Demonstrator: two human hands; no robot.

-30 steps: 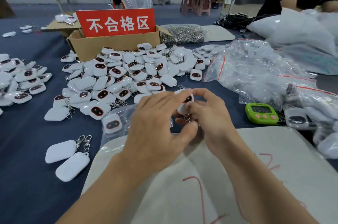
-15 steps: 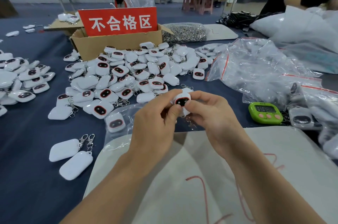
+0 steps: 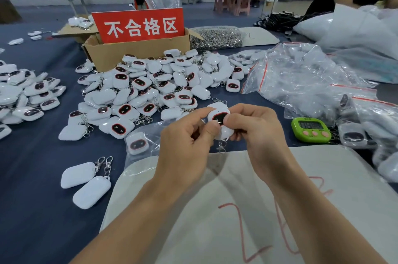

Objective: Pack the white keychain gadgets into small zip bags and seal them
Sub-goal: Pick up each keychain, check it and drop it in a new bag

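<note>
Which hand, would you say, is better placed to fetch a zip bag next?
Probably the right hand: the heap of clear red-striped zip bags lies on its side; the left hand also pinches the white keychain gadget.

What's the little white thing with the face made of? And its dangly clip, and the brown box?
The white gadget in the left hand and right hand looks like hard glossy plastic: smooth, shiny highlights, dark glassy face. Its clip looks like metal, silvery and glinting. The box looks like plain cardboard: matte brown, folded flaps.
</note>
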